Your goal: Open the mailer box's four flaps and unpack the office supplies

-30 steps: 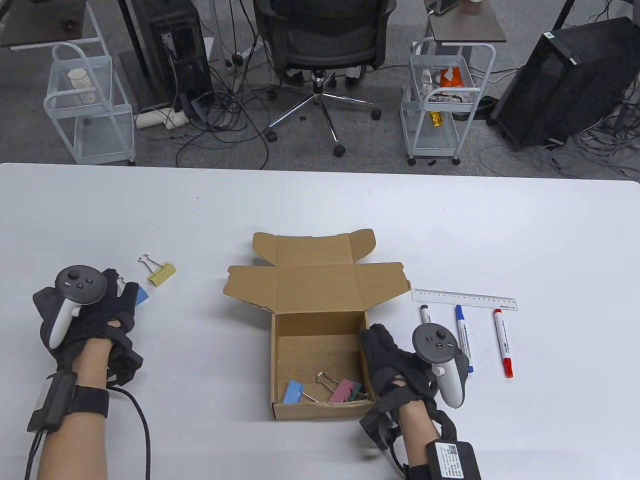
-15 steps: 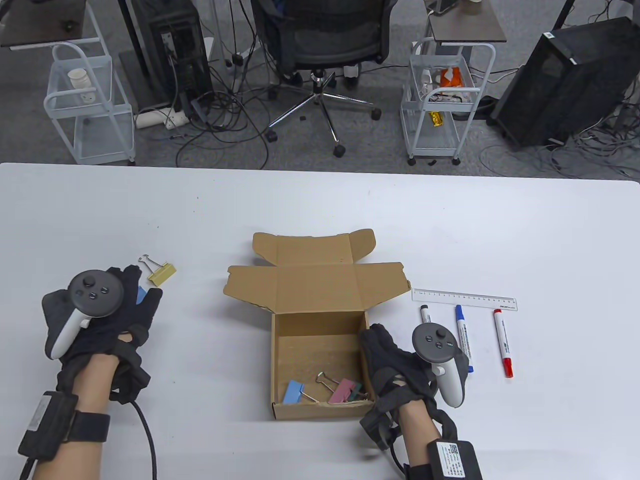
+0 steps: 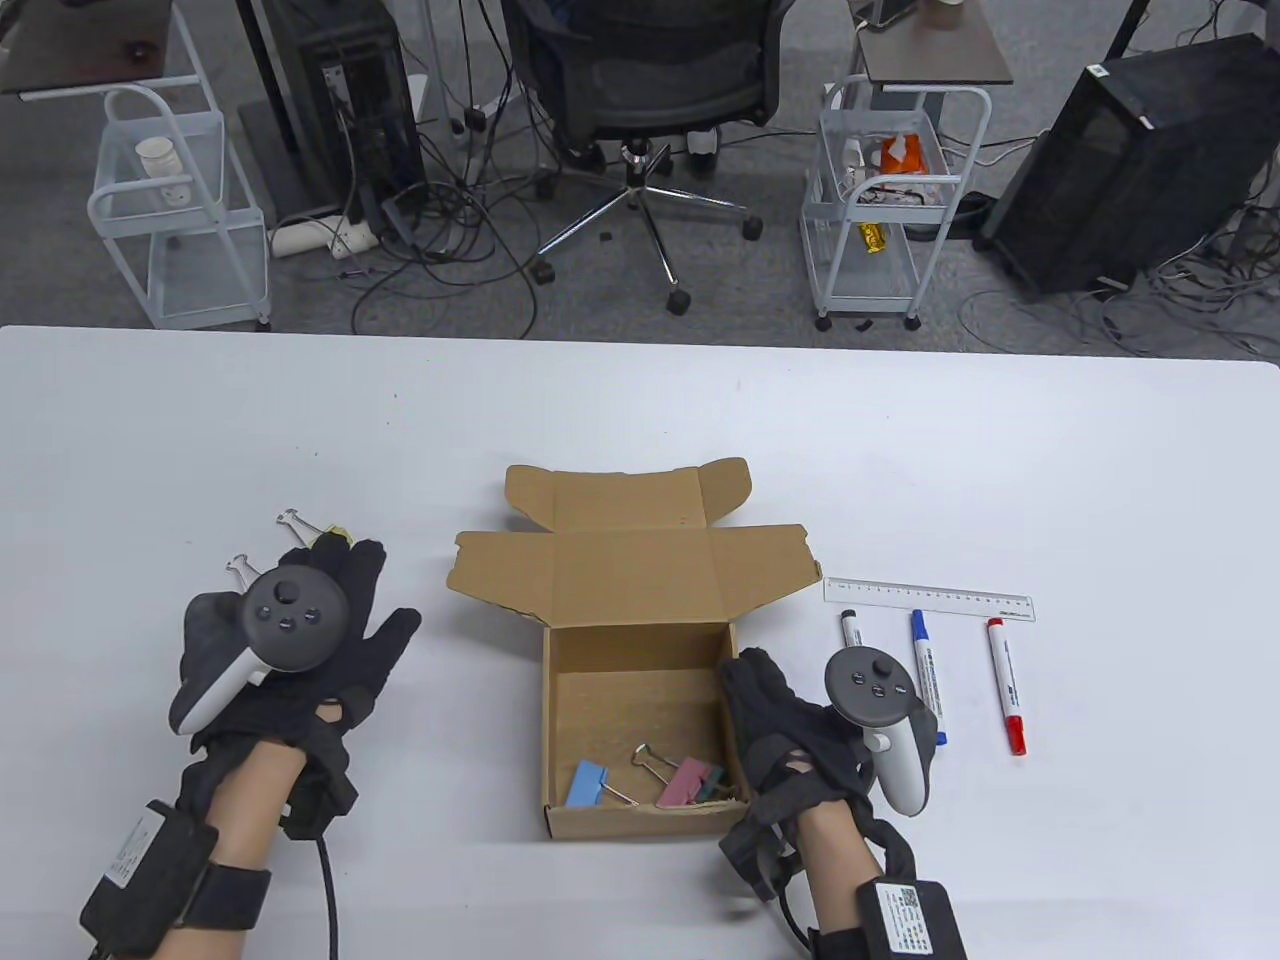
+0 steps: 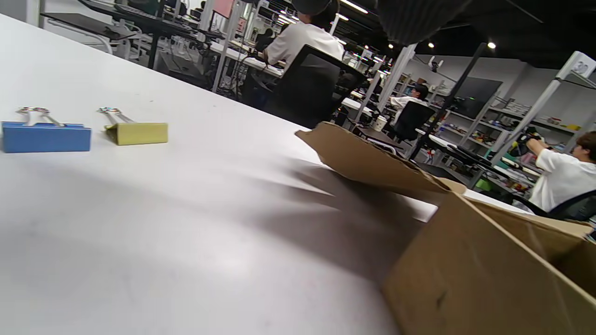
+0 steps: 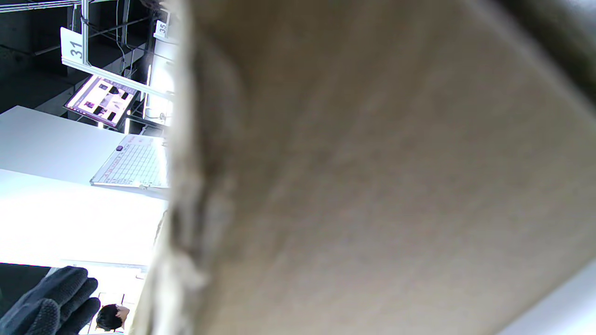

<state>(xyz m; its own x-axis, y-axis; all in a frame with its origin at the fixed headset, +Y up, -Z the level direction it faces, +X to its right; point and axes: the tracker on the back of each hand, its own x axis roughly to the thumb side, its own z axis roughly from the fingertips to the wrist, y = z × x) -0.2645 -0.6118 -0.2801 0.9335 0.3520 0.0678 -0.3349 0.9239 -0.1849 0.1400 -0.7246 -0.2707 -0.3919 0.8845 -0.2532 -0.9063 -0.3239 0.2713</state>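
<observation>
**Table view: mailer box open at centre, clips inside, hands on either side**

Table view shows the mailer box (image 3: pixel 640 700) at the lower centre of the frame on the white counter (image 3: pixel 640 420). Its lid and flaps (image 3: pixel 630 570) are folded back toward the upper part of the frame. Inside the box, along the near wall, lie a light blue binder clip (image 3: pixel 587 782) and a pink binder clip (image 3: pixel 686 782), with a dark clip partly hidden just beside the pink one.

The left hand (image 3: pixel 300 650) is at the lower left of the frame, well apart from the box. Its fingers (image 3: pixel 365 565) are extended and spread, and they hold nothing. Left wrist view shows a blue binder clip (image 4: pixel 45 136) and a yellow binder clip (image 4: pixel 137 132) side by side on the counter at the left of the frame, apart from each other. In table view the glove covers most of both clips.

The right hand (image 3: pixel 800 740) is at the right wall of the box. Its fingers (image 3: pixel 745 675) curl over the top edge of that wall and grip it. Right wrist view is filled with blurred brown cardboard.

To the right of the box lie a clear ruler (image 3: pixel 928 600) and, nearer the lower edge, three markers in a row: black (image 3: pixel 852 630), blue (image 3: pixel 927 675), red (image 3: pixel 1006 685). None touches the box.
</observation>
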